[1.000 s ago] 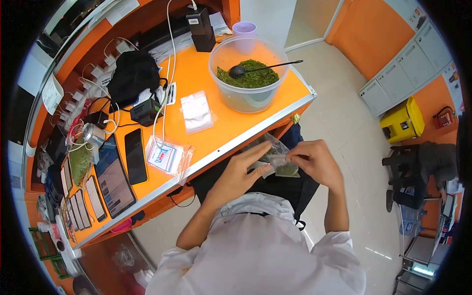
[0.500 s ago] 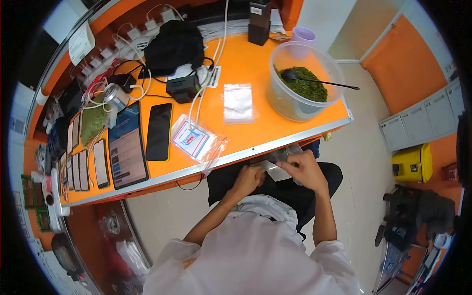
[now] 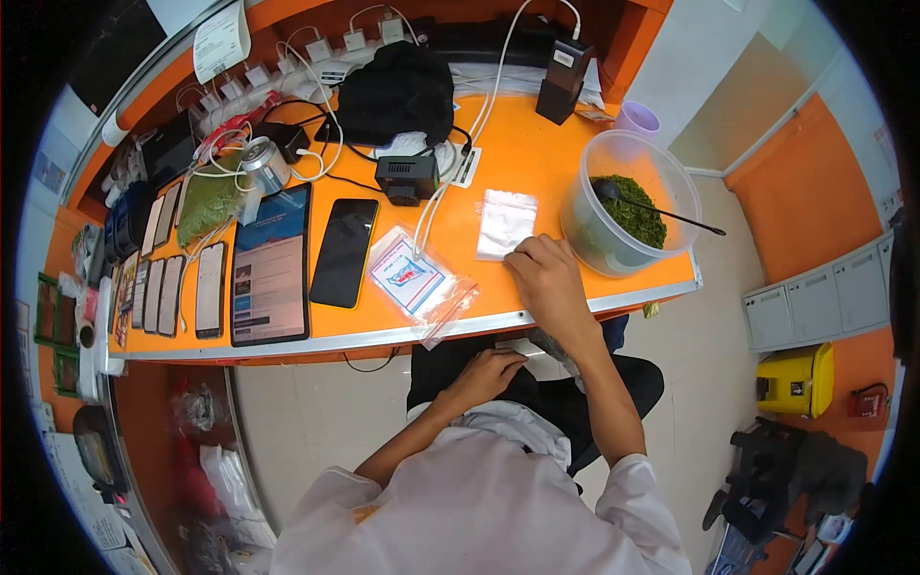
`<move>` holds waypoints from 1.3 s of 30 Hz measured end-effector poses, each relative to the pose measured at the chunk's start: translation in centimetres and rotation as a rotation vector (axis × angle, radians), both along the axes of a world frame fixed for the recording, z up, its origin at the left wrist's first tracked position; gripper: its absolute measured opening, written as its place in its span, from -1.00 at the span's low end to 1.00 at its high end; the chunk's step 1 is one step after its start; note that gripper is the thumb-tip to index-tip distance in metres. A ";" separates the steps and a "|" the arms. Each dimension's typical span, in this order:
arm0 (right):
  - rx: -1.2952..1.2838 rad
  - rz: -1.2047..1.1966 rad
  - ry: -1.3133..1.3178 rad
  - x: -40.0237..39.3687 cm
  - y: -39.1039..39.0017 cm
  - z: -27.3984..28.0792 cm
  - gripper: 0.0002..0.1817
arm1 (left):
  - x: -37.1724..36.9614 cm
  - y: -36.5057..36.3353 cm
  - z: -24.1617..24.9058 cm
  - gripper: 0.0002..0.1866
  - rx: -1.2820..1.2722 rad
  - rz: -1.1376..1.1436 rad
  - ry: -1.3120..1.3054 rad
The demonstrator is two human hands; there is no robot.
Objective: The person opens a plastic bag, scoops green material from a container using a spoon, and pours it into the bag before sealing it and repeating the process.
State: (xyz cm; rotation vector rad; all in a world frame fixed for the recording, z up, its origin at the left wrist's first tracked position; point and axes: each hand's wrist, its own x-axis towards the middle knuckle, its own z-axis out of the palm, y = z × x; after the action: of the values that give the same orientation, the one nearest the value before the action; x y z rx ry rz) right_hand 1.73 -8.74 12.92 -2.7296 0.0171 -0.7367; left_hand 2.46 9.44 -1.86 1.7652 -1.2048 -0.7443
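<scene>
On the orange tabletop lies a stack of small clear zip bags [image 3: 506, 222]. My right hand [image 3: 551, 278] reaches over the table edge, its fingertips pinching the lower edge of the stack. Lower down, my left hand [image 3: 487, 376] rests over my lap with its fingers curled together. Whatever it may hold is hidden. Dark and clear plastic [image 3: 551, 350] shows between my lap and the table edge, partly behind my right forearm. To the right of the stack stands a clear plastic tub [image 3: 604, 230] of shredded green leaf [image 3: 637, 225], with a black long-handled spoon [image 3: 661, 209] in it.
Left of the stack lie a printed zip bag [image 3: 412, 278], a black phone [image 3: 345, 251], a tablet [image 3: 271, 273] and several more phones. A black cloth [image 3: 398, 96], cables and chargers crowd the back. A purple cup [image 3: 637, 119] stands behind the tub.
My right hand has moved up from my lap, where it worked beside my left hand, onto the zip bag stack. The stack has shifted slightly. My left hand stays low. The view has turned somewhat.
</scene>
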 end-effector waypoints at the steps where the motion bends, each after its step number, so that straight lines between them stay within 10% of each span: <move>1: 0.101 0.014 -0.054 0.0 0.1 0.1 -0.90 | 0.0 0.1 0.0 -0.76 -0.005 0.004 0.002; 13: 0.724 -0.070 -0.168 -2.1 -0.4 2.1 -0.93 | 0.0 -1.9 6.4 -0.76 -0.231 0.020 0.199; 21: 1.116 -0.255 -0.511 -7.8 1.8 3.2 -0.94 | -0.2 -3.2 9.1 -0.42 -0.341 -0.101 1.064; 28: 1.433 -0.323 -0.633 -12.5 0.6 -0.2 -0.89 | -1.4 -4.4 11.2 -0.53 -0.414 -0.042 1.342; 38: 1.519 -0.466 -0.549 -18.3 1.0 -2.8 -0.91 | -3.0 -5.0 9.9 -0.85 -0.299 0.072 1.025; 39: 1.189 -0.633 -0.516 -17.6 1.6 -2.8 -0.93 | -3.1 -5.0 10.1 -0.87 -0.298 0.089 0.977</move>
State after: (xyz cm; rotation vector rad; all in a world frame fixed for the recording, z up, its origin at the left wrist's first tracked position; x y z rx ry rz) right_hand -15.84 -7.18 10.14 -1.3379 0.9030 -1.0844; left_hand -0.60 4.46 8.24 0.9677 -0.5184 -1.1154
